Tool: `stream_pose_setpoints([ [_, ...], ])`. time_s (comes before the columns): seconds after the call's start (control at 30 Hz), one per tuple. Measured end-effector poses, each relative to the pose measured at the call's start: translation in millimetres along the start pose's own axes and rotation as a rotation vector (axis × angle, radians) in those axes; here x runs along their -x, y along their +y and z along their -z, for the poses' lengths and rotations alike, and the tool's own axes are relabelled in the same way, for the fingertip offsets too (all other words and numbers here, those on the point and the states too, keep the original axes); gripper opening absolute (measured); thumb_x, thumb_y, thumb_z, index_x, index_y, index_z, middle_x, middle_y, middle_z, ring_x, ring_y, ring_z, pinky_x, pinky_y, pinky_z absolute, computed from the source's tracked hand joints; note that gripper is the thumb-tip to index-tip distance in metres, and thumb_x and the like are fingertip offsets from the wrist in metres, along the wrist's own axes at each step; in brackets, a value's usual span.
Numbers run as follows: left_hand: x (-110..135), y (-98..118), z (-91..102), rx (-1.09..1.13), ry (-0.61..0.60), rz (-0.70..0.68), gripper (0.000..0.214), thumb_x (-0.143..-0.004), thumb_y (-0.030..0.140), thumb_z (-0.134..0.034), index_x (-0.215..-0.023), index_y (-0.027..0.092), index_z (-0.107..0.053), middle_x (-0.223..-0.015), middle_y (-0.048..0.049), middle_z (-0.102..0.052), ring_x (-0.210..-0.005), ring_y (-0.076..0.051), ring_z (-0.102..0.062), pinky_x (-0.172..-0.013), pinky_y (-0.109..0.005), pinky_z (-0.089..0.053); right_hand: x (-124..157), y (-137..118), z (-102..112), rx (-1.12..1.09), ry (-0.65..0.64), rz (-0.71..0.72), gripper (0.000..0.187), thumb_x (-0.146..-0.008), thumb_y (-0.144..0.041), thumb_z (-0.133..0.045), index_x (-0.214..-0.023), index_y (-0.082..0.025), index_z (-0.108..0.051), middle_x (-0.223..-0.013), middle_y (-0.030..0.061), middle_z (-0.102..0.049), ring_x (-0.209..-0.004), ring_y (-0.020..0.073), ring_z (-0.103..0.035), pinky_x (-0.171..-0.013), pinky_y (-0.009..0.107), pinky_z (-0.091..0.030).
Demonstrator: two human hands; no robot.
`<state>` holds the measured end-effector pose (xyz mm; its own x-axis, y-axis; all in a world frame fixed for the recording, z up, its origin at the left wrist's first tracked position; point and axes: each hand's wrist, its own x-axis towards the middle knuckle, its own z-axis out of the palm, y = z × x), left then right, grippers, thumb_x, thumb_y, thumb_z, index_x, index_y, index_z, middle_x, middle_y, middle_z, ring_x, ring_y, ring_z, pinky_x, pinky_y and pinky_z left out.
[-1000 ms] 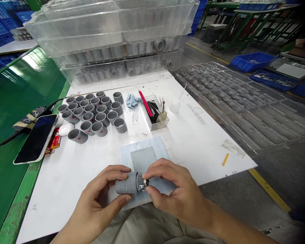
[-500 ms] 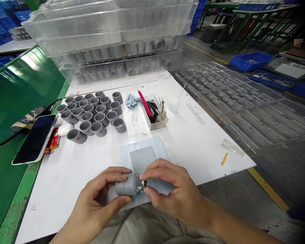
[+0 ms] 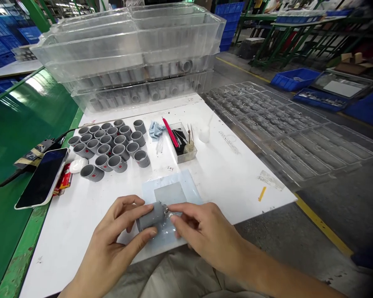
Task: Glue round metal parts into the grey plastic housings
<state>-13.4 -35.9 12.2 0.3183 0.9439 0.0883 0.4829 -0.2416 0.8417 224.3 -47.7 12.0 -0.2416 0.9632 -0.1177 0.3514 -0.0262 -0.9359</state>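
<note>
Two hands over blue mat on tabletop: left hand grip clamped on grey cylinder, just above mat's near edge; right hand fingertips pinched at its metal end.

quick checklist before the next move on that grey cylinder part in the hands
1. Left hand has a firm hold on the grey cylinder: ok, thumb and fingers wrap it.
2. Right hand fingertips at the metal end: ok.
3. Whether the metal end is fully seated: cannot tell, too small.
4. Part is over the blue mat: ok.
5. Small tool box stands apart from the hands: ok.
6. Phone overhangs the white board's left edge: not ok.
</note>
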Motion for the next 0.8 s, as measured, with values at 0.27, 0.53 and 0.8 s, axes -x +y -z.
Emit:
stream_pose_setpoints([
  [0.27, -20.0, 16.3, -5.6, -0.184, 0.045, 0.021, 0.069, -0.091, 0.033, -0.072, -0.151, 0.044, -0.041, -0.115, 0.0009, -0.070, -0.082, -0.017, -0.062, -0.076, -0.031, -0.055, -5.5, 2.5, 10.7, -0.055, -0.264, -0.174, 0.039, -0.104, -0.040, -0.050, -0.132, -0.022, -0.069, -0.071, 0.0019, -0.076, -0.046, 0.0114, -0.059, -0.045, 0.022, -0.047],
  [0.53, -19.1, 9.7, -34.1, 0.007, 0.051, -0.059, 0.053, -0.091, 0.023, -0.070, -0.139, 0.037, -0.051, -0.121, -0.0015, -0.072, -0.101, -0.020, -0.065, -0.083, -0.033, -0.050, -58.8, -15.8, 84.1, 0.343, 0.438, 0.125, 0.037, -0.099, -0.047, -0.061, -0.118, -0.018, -0.074, -0.061, -0.0012, -0.066, -0.047, 0.0117, -0.051, -0.050, 0.026, -0.039],
  [0.8, -12.9, 0.7, -41.1, 0.200, 0.146, 0.087, 0.059, -0.087, 0.023, -0.076, -0.137, 0.042, -0.051, -0.123, 0.0037, -0.074, -0.121, -0.020, -0.065, -0.098, -0.035, -0.048, -98.0, -31.4, 98.7, 0.526, 0.521, 0.247, 0.021, -0.092, -0.036, -0.069, -0.091, -0.020, -0.082, -0.058, -0.0029, -0.065, -0.052, 0.0129, -0.056, -0.056, 0.028, -0.040],
])
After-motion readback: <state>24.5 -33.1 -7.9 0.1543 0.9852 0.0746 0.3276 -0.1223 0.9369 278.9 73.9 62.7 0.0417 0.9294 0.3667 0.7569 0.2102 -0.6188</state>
